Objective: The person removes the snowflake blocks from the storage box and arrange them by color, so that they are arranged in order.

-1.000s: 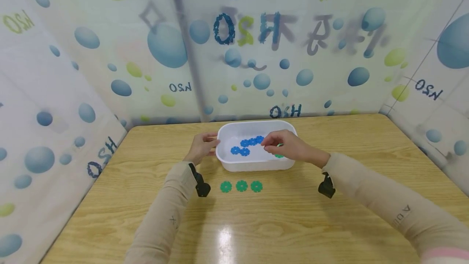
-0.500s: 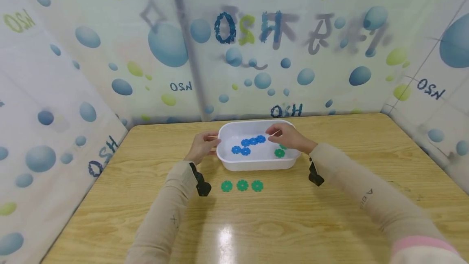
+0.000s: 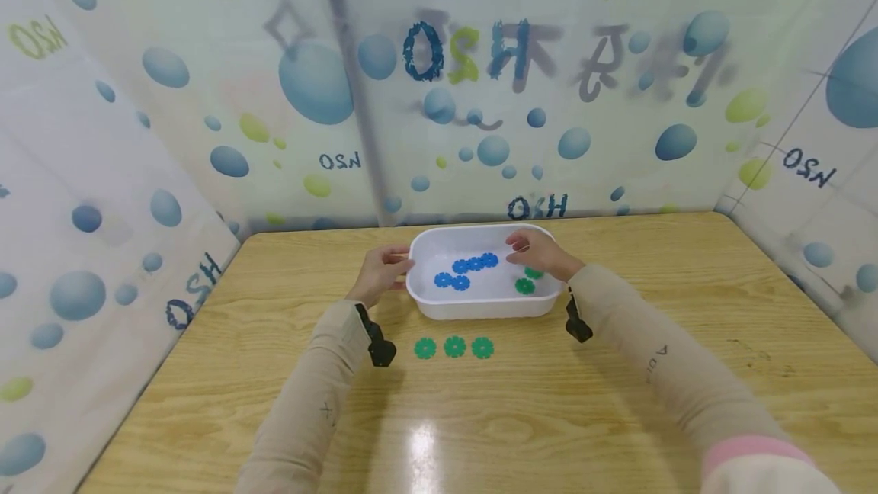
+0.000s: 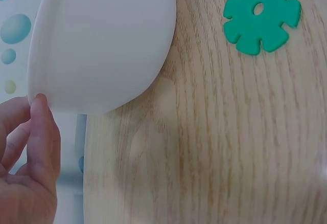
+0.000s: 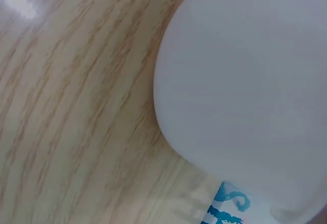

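A white plastic tub (image 3: 480, 311) stands near the back of the table. My left hand (image 3: 373, 275) pinches its left end at the rim, thumb in front, also seen in the left wrist view. Over the tub's right part hangs my right hand (image 3: 543, 254), thumb and forefinger apart, with nothing visible between them. Several blue snowflake discs (image 3: 462, 287) lie on the tub floor. Green snowflake discs (image 3: 525, 280) lie below the right hand, one partly hidden by it. The right wrist view shows only the tub's outer wall (image 5: 240, 81), not the hand.
Three green snowflake discs (image 3: 455, 340) lie in a row on the wooden table (image 3: 514, 418) in front of the tub. A patterned curtain (image 3: 439, 151) hangs close behind the table's back edge, with more at both sides.
My right hand has moved back and slightly right over the tub, uncovering green discs inside it. The left hand has stayed on the tub's left end.
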The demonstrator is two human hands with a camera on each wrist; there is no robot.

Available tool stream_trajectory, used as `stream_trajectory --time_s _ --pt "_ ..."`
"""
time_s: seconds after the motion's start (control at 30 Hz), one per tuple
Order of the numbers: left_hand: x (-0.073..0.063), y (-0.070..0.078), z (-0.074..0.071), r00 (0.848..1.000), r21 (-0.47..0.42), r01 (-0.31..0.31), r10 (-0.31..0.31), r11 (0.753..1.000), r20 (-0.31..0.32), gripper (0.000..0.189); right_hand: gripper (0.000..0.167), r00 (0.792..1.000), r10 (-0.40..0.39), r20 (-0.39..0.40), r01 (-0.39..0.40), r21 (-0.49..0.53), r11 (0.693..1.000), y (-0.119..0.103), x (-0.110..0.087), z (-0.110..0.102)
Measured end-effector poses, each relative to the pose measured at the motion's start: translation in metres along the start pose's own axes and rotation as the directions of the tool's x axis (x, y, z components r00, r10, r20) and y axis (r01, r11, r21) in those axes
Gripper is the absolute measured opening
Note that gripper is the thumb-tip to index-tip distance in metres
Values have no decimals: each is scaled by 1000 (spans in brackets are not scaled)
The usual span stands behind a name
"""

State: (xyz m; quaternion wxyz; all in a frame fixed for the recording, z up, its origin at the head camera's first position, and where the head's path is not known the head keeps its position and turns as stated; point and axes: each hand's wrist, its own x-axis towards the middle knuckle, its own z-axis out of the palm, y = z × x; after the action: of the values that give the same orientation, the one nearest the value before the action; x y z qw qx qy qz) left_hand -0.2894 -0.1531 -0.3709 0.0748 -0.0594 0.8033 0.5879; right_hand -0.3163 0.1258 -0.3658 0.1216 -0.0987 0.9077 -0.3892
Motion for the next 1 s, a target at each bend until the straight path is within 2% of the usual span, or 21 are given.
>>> stream_trajectory --time_s 0.4,0.57,0.83,1.0 --pt "0 1 0 1000 -6 19 -19 1000 -3 33 40 993 116 -9 -116 0 993 2 5 2" --pt "0 0 1 1000 0 28 -28 1000 -5 34 41 991 136 -16 -136 -8 991 2 7 3" --pt "1 1 0 999 -1 44 -44 999 -4 34 41 984 178 17 -178 18 984 1 10 3" --pt "0 2 0 999 0 47 -47 999 -1 34 41 981 186 46 -186 -3 982 -1 10 2"
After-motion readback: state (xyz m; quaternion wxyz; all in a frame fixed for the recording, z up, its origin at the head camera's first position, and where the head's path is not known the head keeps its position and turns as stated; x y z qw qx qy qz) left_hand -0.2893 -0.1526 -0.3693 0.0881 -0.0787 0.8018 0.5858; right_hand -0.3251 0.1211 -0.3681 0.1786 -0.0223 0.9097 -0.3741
